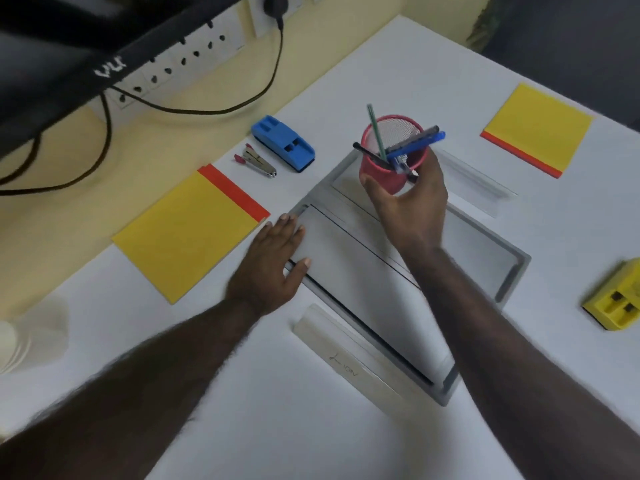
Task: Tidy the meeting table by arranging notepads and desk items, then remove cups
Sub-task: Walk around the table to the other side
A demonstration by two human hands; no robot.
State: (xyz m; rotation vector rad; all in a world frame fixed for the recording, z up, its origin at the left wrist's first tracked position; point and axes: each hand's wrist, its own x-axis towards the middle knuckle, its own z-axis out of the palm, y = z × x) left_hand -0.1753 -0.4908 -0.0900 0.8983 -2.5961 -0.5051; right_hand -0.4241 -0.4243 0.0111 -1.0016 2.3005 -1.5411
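My right hand (pixel 412 202) grips a red mesh pen holder (pixel 384 171) with several pens in it, over the far end of the grey panel (pixel 478 251) set into the white table. My left hand (pixel 273 265) lies flat, fingers spread, on the panel's left edge and holds nothing. A yellow notepad with a red strip (pixel 187 233) lies left of that hand. A second yellow notepad (pixel 536 129) lies at the far right. Stacked white paper cups (pixel 20 337) stand blurred at the left edge.
A blue duster (pixel 282 142) and a stapler (pixel 256 161) lie beyond the left notepad. A yellow duster (pixel 616 299) sits at the right edge. Two clear name stands lie beside the panel, one near (pixel 346 362), one far (pixel 474 181). A monitor (pixel 69 46), cables and wall sockets fill the top left.
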